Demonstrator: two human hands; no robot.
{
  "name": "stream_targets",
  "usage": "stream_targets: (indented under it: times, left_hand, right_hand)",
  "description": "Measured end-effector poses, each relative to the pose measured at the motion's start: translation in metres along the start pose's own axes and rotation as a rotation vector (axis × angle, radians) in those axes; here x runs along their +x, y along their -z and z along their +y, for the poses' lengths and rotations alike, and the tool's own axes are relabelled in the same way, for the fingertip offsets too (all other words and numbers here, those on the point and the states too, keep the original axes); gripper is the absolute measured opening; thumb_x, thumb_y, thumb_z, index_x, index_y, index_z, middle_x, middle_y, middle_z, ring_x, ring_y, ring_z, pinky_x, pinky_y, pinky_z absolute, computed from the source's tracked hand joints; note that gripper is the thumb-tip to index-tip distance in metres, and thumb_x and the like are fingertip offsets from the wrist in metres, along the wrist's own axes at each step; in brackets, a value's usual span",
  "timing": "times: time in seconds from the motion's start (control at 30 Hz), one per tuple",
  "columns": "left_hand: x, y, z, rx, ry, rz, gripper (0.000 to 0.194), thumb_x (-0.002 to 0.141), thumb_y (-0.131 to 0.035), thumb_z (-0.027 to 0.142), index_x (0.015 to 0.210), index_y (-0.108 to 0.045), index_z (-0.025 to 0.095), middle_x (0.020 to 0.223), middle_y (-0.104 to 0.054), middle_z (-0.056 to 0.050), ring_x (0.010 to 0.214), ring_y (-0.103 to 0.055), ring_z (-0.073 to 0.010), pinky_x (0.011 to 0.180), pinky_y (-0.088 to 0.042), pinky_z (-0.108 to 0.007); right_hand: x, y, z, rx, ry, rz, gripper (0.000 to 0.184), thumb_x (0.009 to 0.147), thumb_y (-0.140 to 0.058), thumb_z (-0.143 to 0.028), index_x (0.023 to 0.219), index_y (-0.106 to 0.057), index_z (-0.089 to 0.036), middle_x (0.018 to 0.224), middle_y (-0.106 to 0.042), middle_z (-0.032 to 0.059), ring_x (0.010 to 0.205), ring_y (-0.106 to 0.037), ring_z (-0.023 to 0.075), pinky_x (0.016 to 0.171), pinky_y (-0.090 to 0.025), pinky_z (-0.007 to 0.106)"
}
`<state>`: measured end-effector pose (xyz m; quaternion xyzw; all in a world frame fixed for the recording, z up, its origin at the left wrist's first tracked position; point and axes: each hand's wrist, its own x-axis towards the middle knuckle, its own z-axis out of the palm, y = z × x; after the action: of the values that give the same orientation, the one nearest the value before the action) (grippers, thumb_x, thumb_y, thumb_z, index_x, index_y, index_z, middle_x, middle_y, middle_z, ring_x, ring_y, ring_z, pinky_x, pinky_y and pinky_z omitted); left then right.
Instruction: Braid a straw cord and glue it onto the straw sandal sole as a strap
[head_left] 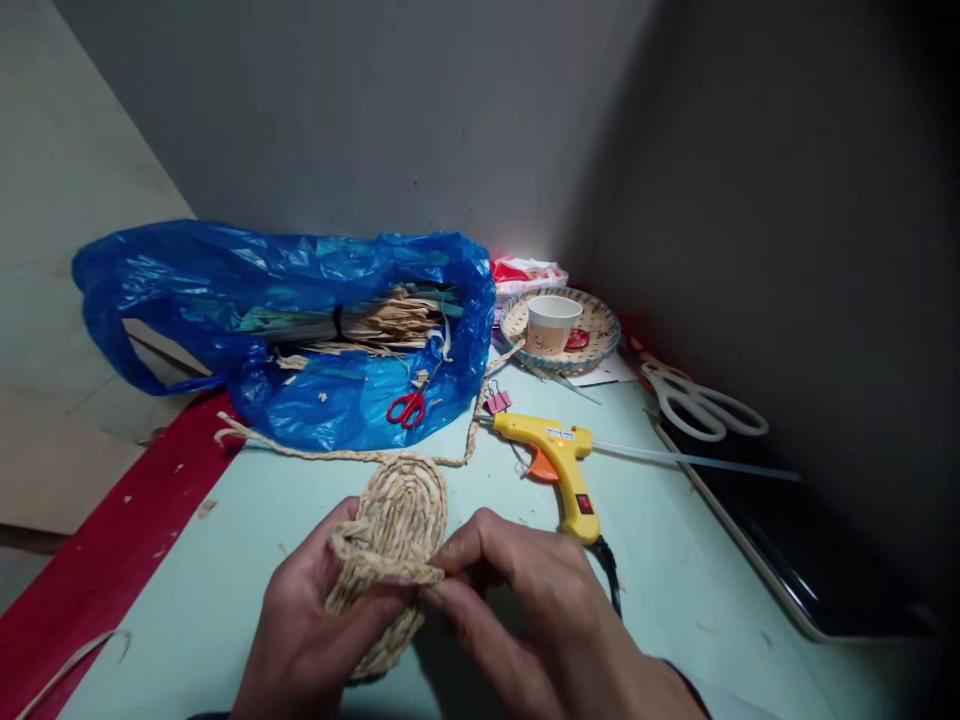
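Note:
A small woven straw slipper [405, 505] of coiled braid is held up above the table, its oval sole upright and a braided strap [379, 568] crossing its front. My left hand [311, 610] grips it from the left, with the thumb along the strap. At the strap's right end, my right hand [517, 600] pinches with thumb and forefinger against the slipper's edge. Just beyond lies a long straw braid [360, 457]. To the right of the slipper a yellow glue gun [551, 450] rests on its side, a glue stick [690, 458] protruding from its back.
A blue plastic bag [300, 260] with bundled dry straw [397, 320] stands at the back left; red-handled scissors [407, 409] lie on it. Behind are a woven basket [604, 330], a paper cup [553, 325] and a pink binder clip [497, 399]. White-handled scissors [701, 405] and a black tablet [810, 550] lie right.

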<state>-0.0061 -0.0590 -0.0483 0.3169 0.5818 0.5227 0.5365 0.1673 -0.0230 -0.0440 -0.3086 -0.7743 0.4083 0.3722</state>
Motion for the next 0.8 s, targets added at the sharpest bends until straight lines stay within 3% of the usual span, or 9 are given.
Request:
stream_targets:
  times: [0.2, 0.4, 0.5, 0.63, 0.8]
  left_hand:
    - [0.004, -0.005, -0.002, -0.048, -0.021, -0.006, 0.043, 0.06, -0.091, 0.04, 0.095, -0.073, 0.023, 0.086, -0.078, -0.002, 0.078, -0.07, -0.021, 0.067, -0.055, -0.023]
    - [0.008, -0.009, -0.001, -0.052, -0.021, -0.064, 0.046, 0.07, -0.084, 0.04, 0.11, -0.069, 0.022, 0.098, -0.079, -0.004, 0.092, -0.072, -0.0257, 0.08, -0.056, -0.029]
    - [0.012, -0.004, -0.001, -0.021, -0.052, -0.095, 0.036, 0.071, -0.083, 0.038, 0.101, -0.075, 0.02, 0.093, -0.08, -0.004, 0.097, -0.071, -0.0291, 0.078, -0.055, -0.029]
    - [0.019, 0.004, -0.003, -0.04, 0.034, -0.086, 0.029, 0.065, -0.087, 0.03, 0.091, -0.079, 0.021, 0.085, -0.08, -0.002, 0.097, -0.07, -0.0309, 0.079, -0.055, -0.031]
    - [0.02, 0.007, -0.003, -0.067, 0.071, -0.129, 0.034, 0.062, -0.089, 0.035, 0.091, -0.079, 0.02, 0.077, -0.078, -0.003, 0.084, -0.071, -0.0297, 0.079, -0.055, -0.035]
  right_hand:
    - [0.001, -0.004, 0.006, -0.02, -0.017, -0.025, 0.007, 0.096, -0.053, -0.017, 0.09, -0.053, -0.021, 0.074, -0.058, -0.0038, 0.062, -0.05, 0.0097, 0.059, -0.039, 0.02]
    - [0.007, 0.004, 0.011, -0.105, -0.151, -0.014, 0.012, 0.096, -0.051, -0.017, 0.085, -0.05, -0.021, 0.076, -0.059, -0.0016, 0.066, -0.052, 0.0133, 0.062, -0.038, 0.025]
    - [0.005, 0.009, 0.008, -0.146, -0.151, -0.038, 0.013, 0.097, -0.047, -0.02, 0.084, -0.047, -0.022, 0.077, -0.059, 0.0003, 0.068, -0.052, 0.0152, 0.064, -0.04, 0.027]
    - [0.003, 0.008, 0.007, -0.086, -0.173, -0.075, 0.002, 0.094, -0.047, -0.024, 0.094, -0.045, -0.023, 0.076, -0.059, 0.0002, 0.065, -0.054, 0.0157, 0.062, -0.042, 0.026]
    - [0.011, 0.002, 0.008, 0.122, -0.356, -0.112, 0.042, 0.076, -0.058, -0.023, 0.114, -0.04, -0.02, 0.077, -0.059, -0.0004, 0.061, -0.055, 0.0153, 0.056, -0.043, 0.024]
